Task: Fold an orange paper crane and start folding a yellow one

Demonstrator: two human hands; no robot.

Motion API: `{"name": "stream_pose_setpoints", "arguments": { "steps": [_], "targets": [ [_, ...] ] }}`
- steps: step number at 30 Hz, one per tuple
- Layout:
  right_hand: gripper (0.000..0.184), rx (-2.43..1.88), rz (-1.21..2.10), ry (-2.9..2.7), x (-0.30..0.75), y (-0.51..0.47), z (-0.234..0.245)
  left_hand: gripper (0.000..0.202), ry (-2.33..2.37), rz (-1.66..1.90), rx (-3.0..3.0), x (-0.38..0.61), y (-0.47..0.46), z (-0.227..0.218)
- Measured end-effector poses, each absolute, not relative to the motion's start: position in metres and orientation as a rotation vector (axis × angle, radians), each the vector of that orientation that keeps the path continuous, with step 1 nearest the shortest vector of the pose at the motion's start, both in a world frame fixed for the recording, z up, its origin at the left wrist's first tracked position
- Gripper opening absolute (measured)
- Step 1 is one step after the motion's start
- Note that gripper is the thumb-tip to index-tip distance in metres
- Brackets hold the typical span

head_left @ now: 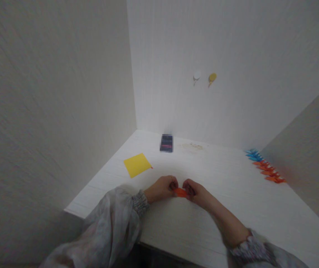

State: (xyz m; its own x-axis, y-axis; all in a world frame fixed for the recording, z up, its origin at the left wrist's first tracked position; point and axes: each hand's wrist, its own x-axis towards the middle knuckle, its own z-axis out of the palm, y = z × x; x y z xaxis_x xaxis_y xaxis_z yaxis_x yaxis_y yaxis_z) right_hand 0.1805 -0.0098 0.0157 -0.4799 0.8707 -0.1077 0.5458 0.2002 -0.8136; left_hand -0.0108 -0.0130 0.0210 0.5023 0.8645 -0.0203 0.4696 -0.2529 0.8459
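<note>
Evidently pinching a small strip of orange paper (pixel 180 192) from both ends, left hand (pixel 162 187) with fingers clamped on the left end, right hand (pixel 199 193) with fingers bent down and clamped on the right. Thumbs partly hidden, so impossible to tell how firm or how deep the hold. Positioned directly between the two sets of fingertips, over the nearer part of the white table (pixel 223 167), with long axis running from hand to hand and dipping slightly toward the right. Neither hand nearer: touched by both, with only the middle showing in the gap. Too small and blurred to make out folds, or to tell resting from lifted.

Farther out, ahead and left of the left hand, a flat yellow sheet (pixel 137 165), with a small red-orange scrap (pixel 152 167) at its right corner. Beyond, by the back wall (pixel 165 74), a dark block (pixel 167 143), blurred into squares. Off to the right, well apart from the right hand, blue folded pieces (pixel 251 155) and orange folded pieces (pixel 268 171) in one slanting row beside the right wall (pixel 312 160).
</note>
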Motion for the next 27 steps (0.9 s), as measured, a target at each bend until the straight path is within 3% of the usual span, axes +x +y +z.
{"name": "stream_pose_setpoints", "arguments": {
  "steps": [4,7,10,16,27],
  "targets": [
    [0.031,-1.188,1.404,-2.008,0.189,-0.009,0.015,0.021,1.081,0.606,1.905,-0.011,-0.012,0.02],
    [0.022,-1.156,1.458,-1.86,0.192,-0.008,0.013,0.021,1.06,0.616,1.922,-0.012,-0.013,0.021],
    [0.012,-1.243,1.237,-1.833,0.187,-0.009,0.01,0.02,1.043,0.607,1.924,-0.012,-0.014,0.023],
    [0.019,-1.286,0.676,-2.193,0.172,-0.017,0.008,0.019,1.034,0.629,1.935,-0.012,-0.013,0.021],
    [0.012,-1.32,0.587,-2.299,0.173,-0.017,0.007,0.022,0.946,0.565,1.868,-0.017,-0.008,0.022]
  ]
}}
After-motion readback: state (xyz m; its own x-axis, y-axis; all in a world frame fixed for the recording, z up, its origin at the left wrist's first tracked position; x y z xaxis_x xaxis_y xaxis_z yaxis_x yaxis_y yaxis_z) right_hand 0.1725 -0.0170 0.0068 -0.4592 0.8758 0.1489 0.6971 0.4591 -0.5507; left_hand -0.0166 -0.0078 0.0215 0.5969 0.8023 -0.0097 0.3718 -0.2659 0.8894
